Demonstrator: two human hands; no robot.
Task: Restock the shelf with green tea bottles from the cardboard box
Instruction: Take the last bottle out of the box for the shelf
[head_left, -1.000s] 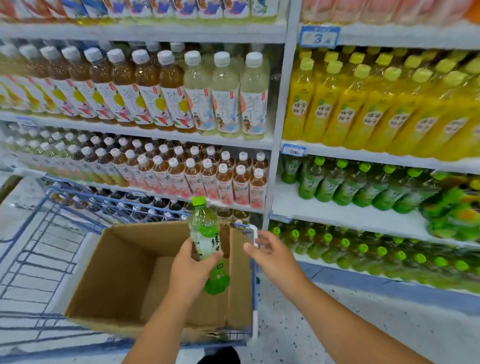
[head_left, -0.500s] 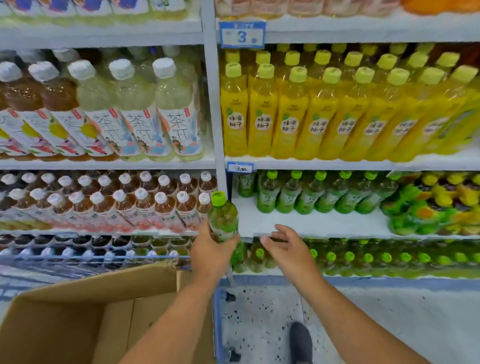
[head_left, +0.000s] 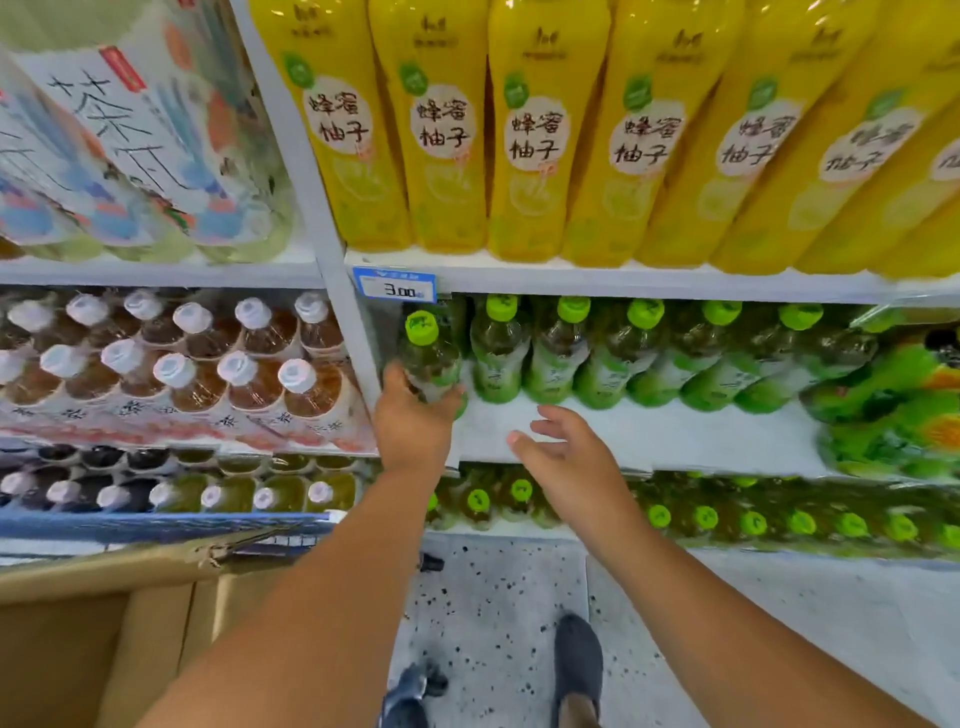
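At lower left, a corner of the cardboard box (head_left: 98, 639) is seen, with the blue cart rail (head_left: 156, 525) just behind it. Above, the left bay is filled with white-capped brown tea bottles (head_left: 244, 374), and large pale bottles (head_left: 156, 156) are stood on the shelf over them. A white upright (head_left: 332, 249) divides the bays, and a price tag (head_left: 395, 287) reading 3.00 is fixed just right of it. A green tea bottle (head_left: 428, 358) is gripped low around its body by the left hand (head_left: 415, 421) and is held upright at the far-left end of the white shelf (head_left: 649, 434), close against the upright and just beside the row of green-capped bottles (head_left: 623, 358) at the back. The right hand (head_left: 566, 457) is held open, fingers spread, over the shelf's front edge, holding nothing. Yellow bottles (head_left: 545, 135) are lined up on the shelf above; more green caps (head_left: 753, 522) are shown on the lowest shelf. Blurred green packs (head_left: 893, 415) are crowded at far right. Dark shoes (head_left: 576, 660) are seen on the speckled floor (head_left: 493, 597).
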